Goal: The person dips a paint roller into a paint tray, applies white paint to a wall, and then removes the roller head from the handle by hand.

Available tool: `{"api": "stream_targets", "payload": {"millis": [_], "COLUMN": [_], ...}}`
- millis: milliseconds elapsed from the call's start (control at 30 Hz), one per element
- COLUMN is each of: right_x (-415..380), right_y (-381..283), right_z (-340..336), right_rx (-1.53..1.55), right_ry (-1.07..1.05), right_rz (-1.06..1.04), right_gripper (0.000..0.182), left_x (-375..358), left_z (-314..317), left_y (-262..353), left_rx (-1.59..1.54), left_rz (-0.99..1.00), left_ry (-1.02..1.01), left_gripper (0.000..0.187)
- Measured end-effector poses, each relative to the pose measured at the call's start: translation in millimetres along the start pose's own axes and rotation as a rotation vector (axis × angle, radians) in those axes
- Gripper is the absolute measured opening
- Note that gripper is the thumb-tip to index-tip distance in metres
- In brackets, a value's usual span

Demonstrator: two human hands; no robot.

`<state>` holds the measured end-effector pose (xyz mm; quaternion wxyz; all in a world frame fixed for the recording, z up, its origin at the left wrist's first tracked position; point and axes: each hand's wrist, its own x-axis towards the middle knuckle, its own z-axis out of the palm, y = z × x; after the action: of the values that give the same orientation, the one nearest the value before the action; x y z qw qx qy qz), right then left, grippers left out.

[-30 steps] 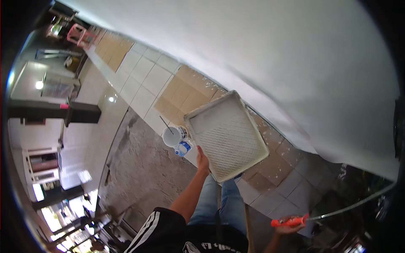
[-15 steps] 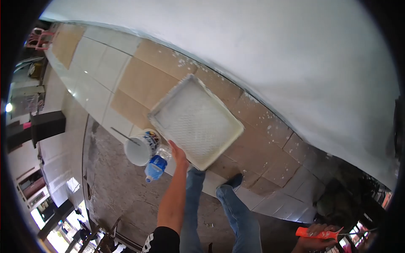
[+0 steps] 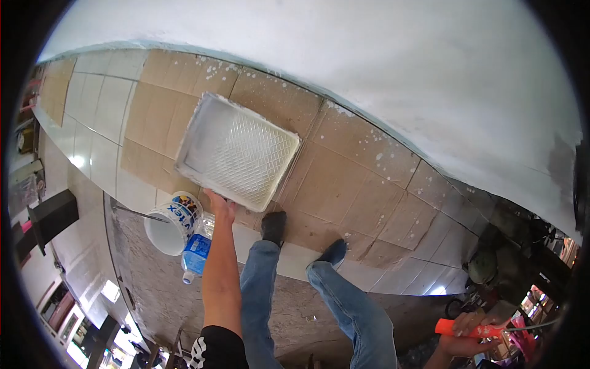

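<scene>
A white-coated paint tray [image 3: 246,154] with a ridged, wet-looking surface is held by its near edge in my left hand [image 3: 222,206], over the cardboard. My right hand [image 3: 470,332], at the lower right, is wrapped round an orange handle [image 3: 448,327] with a metal rod running off to the right. Below and left of the tray stands a white bucket [image 3: 166,234] with a stick [image 3: 138,213] across its rim. Close to the bucket and my left forearm is a water bottle with a blue label [image 3: 196,246].
Paint-spotted cardboard [image 3: 344,178] covers the tiles [image 3: 98,101] along the foot of a white wall [image 3: 381,67]. My feet are at the cardboard's near edge. A rough grey floor [image 3: 283,320] lies behind them. Dark clutter [image 3: 485,264] is at the right.
The tray and my left hand have shifted left and slightly up in view. The bucket and bottle also appear further left as the view moved. My right hand still holds the orange handle.
</scene>
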<state>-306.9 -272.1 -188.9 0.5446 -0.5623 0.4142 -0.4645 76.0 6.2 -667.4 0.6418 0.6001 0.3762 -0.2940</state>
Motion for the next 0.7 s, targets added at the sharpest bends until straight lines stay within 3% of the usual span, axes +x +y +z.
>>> {"api": "stream_targets", "payload": {"millis": [100, 133, 200, 267, 333, 433, 533, 600, 700], "right_x": [-16.2, -20.3, -48.5, -90.8, -135.3, -240.5, -322.2, -354.4, -337.0], "right_y": [-18.7, -30.3, -66.0, -101.5, -156.4, -174.3, -204.2, -206.2, -250.8], "right_z": [-9.8, -8.2, -13.6, -73.0, -101.8, -227.6, -275.1, -275.0, -233.0], "right_rx": [0.118, 0.095, 0.216, 0.051, -0.033, -0.663, -0.89, -0.876, -0.593], "right_ry": [0.086, -0.034, 0.383, 0.349, 0.33, 0.205, -0.076, -0.077, -0.026], "right_rz": [0.072, 0.035, 0.096, 0.219, 0.36, 0.34, 0.517, 0.523, 0.66], "right_gripper": [0.061, 0.059, 0.06, 0.062, 0.05, 0.047, 0.06, 0.054, 0.036], "left_x": [-26.2, -73.8, -166.6, -240.4, -325.1, -439.6, -547.3, -608.4, -709.0], "left_z": [-17.7, -6.6, 6.1, 14.7, 19.4, 40.8, 69.2, 96.6, 145.7], "left_y": [0.6, 20.2, 41.6, 56.1, 76.1, 94.1, 107.1, 119.0, 150.5], "left_rx": [0.193, 0.336, 0.544, 0.635, 0.703, 0.623, 0.603, 0.712, 0.887], "left_rz": [-0.048, 0.006, 0.145, 0.237, 0.242, 0.251, 0.24, 0.203, 0.192], "left_ry": [0.175, 0.148, 0.07, -0.022, -0.093, -0.318, -0.624, -0.847, -1.169], "left_gripper": [0.075, 0.069, 0.055, 0.045, 0.037, 0.025, 0.019, 0.035, 0.04]}}
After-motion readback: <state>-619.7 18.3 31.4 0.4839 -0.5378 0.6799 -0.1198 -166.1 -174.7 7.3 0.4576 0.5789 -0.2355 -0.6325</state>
